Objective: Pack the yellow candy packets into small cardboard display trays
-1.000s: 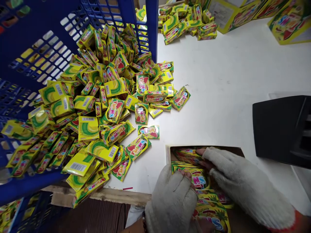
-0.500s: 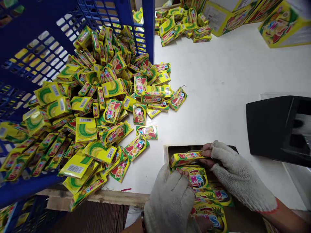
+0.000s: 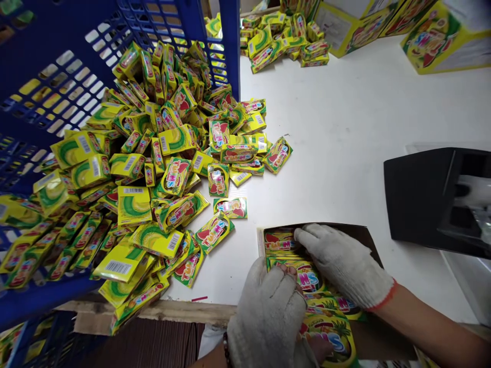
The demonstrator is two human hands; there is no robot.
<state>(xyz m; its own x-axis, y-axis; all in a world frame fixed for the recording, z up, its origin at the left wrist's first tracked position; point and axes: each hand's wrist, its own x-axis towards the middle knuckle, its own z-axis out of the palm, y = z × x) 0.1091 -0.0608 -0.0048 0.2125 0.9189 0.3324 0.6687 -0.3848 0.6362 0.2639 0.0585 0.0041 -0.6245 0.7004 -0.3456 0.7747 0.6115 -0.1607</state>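
Note:
An open carton at the table's front edge holds rows of small yellow-green fruit-printed boxes. My left hand, in a grey fingerless glove, lies over the carton's left side. Its fingers curl against the boxes inside, and the thumb rests on a nearer one. Inside the far end of the carton is my right hand, gloved too, closed at the right end of a small box along the far wall. The glove and packs hide its fingertips.
On the left, a tipped blue plastic crate spills a large heap of matching small boxes onto the white table. More boxes and larger printed cartons stand at the back. A black tape dispenser-like object sits right.
My right hand has moved left and lowered the small box from a raised tilt to the carton's far end. My left hand has hardly moved. The view has shifted slightly.

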